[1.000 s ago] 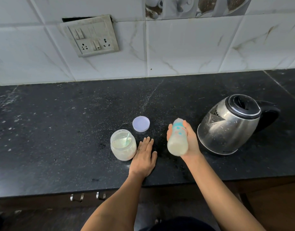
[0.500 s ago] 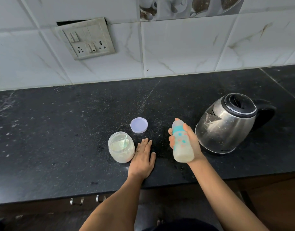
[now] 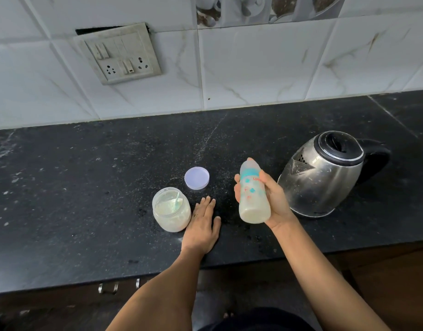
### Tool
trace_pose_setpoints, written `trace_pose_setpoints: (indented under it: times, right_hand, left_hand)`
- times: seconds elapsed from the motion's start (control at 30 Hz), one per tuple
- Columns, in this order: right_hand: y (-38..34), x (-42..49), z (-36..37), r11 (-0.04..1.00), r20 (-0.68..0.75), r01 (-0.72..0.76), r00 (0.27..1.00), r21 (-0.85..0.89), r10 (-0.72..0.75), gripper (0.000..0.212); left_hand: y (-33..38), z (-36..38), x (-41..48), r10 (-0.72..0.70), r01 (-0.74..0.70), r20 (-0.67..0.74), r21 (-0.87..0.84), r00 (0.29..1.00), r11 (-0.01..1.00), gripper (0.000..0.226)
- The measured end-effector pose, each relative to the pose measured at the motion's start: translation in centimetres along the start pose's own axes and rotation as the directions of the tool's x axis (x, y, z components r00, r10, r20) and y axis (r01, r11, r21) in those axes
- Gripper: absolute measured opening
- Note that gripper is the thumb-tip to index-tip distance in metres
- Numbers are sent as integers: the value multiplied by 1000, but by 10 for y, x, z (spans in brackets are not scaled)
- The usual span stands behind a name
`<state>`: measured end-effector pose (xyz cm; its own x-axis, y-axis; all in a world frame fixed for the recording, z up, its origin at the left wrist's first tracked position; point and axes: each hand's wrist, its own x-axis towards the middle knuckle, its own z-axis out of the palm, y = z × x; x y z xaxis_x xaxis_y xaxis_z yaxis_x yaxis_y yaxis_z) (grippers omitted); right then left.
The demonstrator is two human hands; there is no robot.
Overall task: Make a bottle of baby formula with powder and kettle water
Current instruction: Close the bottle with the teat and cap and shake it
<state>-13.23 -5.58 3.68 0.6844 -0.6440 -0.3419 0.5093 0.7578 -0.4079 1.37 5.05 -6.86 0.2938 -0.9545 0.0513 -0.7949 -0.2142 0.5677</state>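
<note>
My right hand (image 3: 273,201) grips a capped baby bottle (image 3: 253,194) above the black counter (image 3: 86,199), teat end pointing away from me, milky liquid pooled at its base. My left hand (image 3: 202,225) lies flat on the counter, fingers together, holding nothing. Just left of it stands an open jar of formula powder (image 3: 171,210) with a pale green scoop inside. The jar's round lilac lid (image 3: 196,177) lies flat behind it. A steel kettle (image 3: 325,173) with a black lid and handle stands right of the bottle.
A white tiled wall with a switch and socket plate (image 3: 121,53) runs along the back of the counter. Drawer handles (image 3: 107,287) show under the counter's front edge. A seam in the counter (image 3: 391,115) runs behind the kettle.
The bottle has swung in my right hand, from tilted with its base nearest me to more upright and slightly lower. My left hand stayed flat on the counter.
</note>
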Motion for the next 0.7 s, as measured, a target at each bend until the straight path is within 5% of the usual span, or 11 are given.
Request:
trace_pose_setpoints:
  times: [0.13,0.27,0.4,0.5,0.6,0.7]
  right_hand:
    - [2,1,-6,996,-54,83,995,22,-82,42]
    - [8,-4,-13,997,3,-70,998,15,70,86]
    - [17,5,-21,987,-195,59,980,152,-29,67]
    - [13,0,-20,998,-139,-45,990,-35,40,57]
    - [8,4,-10,996,-157,86,984,0,-85,36]
    - [-2,1,-9,996,-78,87,993,-25,-89,53]
  left_hand:
    - [0,0,0,-6,6,11,-2,1000,1000,52]
    - [-1,0,0,-3,3,3,-5,1000,1000,52]
    - [0,1,1,-14,14,5,-5,1000,1000,52]
    - [0,1,0,-18,18,5,-3,1000,1000,52]
    - [0,2,1,-16,16,4,5,1000,1000,52]
    - [0,1,1,-14,14,2,17,1000,1000,52]
